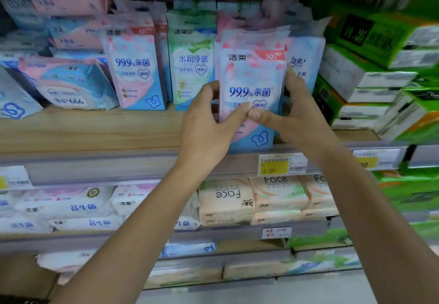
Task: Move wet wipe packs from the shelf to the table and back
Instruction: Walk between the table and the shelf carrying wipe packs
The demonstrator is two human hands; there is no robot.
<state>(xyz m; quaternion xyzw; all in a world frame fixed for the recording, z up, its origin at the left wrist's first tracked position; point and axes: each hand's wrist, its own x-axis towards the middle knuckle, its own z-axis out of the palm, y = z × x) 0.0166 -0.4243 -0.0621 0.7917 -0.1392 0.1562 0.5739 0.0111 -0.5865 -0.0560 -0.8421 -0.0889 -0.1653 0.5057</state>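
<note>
Spotter: Packs lie flat in a loose pile (66, 83) at the far left of the shelf (95, 130). Next stands a pink upright pack (135, 66), then a green pack (192, 64).

Checker: And the hands?

Spotter: Just right of the green pack, the left hand (206, 128) grips the left edge of the wet wipe pack (251, 78), thumb across its front. The right hand (297, 113) grips the right edge the same way, and the 2 thumbs almost meet. The pack is upright, its bottom at the shelf's front lip, above a yellow price tag (280, 165).

Checker: 1 pack or more?

Spotter: Layered top edges show behind it, so probably a bundle, but blur hides the count.

Checker: What could go wrong?

Spotter: I'd judge that rear packs, squeezed only from the sides, could slide out and drop toward the lower shelves (118, 237). The left hand sits close to the green pack, so a careless pull could tip it. Further right, a blue pack (306, 61) stands just beside the right hand and might lean into any gap. The green cartons (370, 49) beyond look settled. The surface is not in view, so the carry cannot be judged.
</note>
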